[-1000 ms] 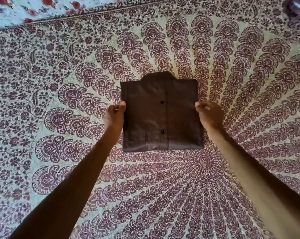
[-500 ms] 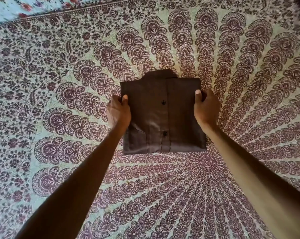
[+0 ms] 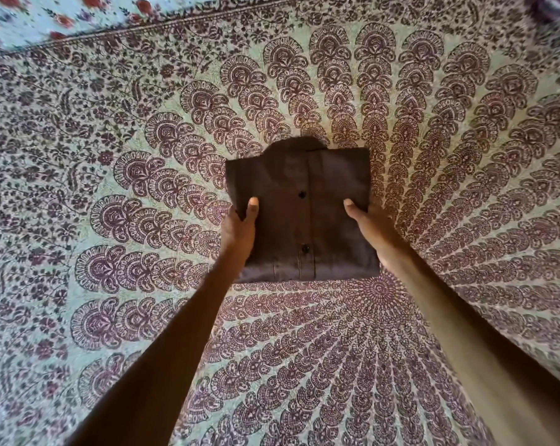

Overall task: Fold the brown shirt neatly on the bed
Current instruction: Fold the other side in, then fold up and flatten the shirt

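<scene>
Slid nearer along the edges since before; left hand (image 3: 238, 231) and right hand (image 3: 370, 226) pinching the folded brown shirt (image 3: 301, 175) mid bed (image 3: 143, 284), thumbs on top; looks folded, probably just needs laying flat.

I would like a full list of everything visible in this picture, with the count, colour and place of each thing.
brown shirt: one, brown, folded into a rectangle, centre of view, collar at the far edge
buttons: two visible, black, down the shirt's front placket
bedspread: one, pale green with maroon print, fills most of the view
floral cloth: one, light blue with red flowers, top left beyond the bedspread's border
blurred thing: one, dark purple, top right corner, too blurred to name
left hand: one, grips the shirt's left edge, thumb on top
right hand: one, grips the shirt's right edge, thumb on top
</scene>
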`<state>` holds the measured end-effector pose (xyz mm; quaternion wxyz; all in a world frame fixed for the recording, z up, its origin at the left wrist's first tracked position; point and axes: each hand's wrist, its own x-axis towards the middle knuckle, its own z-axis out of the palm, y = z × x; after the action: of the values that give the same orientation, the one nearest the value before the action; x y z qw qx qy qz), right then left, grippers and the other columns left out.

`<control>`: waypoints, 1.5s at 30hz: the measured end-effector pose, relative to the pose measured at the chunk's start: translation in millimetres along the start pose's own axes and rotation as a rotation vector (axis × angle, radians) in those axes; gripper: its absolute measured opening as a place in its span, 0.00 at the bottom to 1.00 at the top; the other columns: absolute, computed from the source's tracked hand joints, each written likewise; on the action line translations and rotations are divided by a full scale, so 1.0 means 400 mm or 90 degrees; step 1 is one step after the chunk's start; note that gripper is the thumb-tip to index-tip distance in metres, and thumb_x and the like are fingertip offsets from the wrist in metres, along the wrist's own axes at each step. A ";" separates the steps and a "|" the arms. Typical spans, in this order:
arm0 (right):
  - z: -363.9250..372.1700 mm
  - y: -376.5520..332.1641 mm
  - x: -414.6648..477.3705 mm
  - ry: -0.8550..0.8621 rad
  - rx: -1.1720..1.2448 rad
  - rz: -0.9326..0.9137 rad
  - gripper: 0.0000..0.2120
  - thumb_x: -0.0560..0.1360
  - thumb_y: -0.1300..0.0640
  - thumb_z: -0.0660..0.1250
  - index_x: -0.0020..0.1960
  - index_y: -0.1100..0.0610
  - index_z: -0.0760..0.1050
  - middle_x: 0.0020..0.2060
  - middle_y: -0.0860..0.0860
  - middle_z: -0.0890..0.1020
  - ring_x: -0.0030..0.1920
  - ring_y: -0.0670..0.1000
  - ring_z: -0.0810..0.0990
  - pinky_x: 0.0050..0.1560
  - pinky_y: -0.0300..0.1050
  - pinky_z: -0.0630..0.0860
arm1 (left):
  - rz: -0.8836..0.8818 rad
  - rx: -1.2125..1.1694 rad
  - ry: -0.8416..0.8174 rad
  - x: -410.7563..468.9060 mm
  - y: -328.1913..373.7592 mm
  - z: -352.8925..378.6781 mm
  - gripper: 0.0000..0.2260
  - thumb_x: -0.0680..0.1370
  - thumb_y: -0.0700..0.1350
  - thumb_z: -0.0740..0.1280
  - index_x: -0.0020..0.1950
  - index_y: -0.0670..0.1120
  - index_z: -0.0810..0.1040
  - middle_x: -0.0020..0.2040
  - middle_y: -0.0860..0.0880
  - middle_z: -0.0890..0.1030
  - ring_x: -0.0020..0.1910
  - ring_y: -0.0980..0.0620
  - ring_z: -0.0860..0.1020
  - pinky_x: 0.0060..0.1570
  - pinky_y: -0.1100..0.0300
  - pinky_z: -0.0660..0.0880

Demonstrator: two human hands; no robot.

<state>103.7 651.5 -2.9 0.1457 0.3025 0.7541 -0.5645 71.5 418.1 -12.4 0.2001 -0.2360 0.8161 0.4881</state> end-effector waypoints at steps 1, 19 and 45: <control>-0.003 0.010 -0.027 -0.023 0.011 0.000 0.07 0.80 0.52 0.63 0.57 0.50 0.74 0.43 0.45 0.80 0.46 0.47 0.80 0.36 0.27 0.73 | 0.011 -0.026 -0.008 -0.023 -0.020 -0.004 0.23 0.80 0.58 0.59 0.68 0.44 0.70 0.53 0.47 0.78 0.51 0.48 0.78 0.45 0.59 0.76; 0.000 0.293 -0.541 0.020 -0.065 0.000 0.17 0.73 0.45 0.64 0.58 0.52 0.73 0.43 0.42 0.80 0.45 0.49 0.79 0.41 0.33 0.73 | -0.090 -0.006 -0.078 -0.450 -0.435 -0.079 0.11 0.80 0.49 0.64 0.54 0.42 0.76 0.43 0.46 0.79 0.42 0.47 0.78 0.31 0.61 0.74; 0.582 0.195 -0.759 -0.265 -0.458 -0.202 0.23 0.79 0.52 0.60 0.71 0.57 0.62 0.72 0.60 0.64 0.55 0.63 0.79 0.52 0.54 0.76 | -0.206 -0.303 -0.082 -0.421 -0.512 -0.394 0.13 0.78 0.51 0.64 0.54 0.44 0.69 0.45 0.48 0.80 0.38 0.51 0.79 0.36 0.56 0.77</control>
<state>358.8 358.3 33.3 0.3022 -0.0070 0.8940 -0.3307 311.3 225.5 7.5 0.2656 -0.3717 0.6164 0.6414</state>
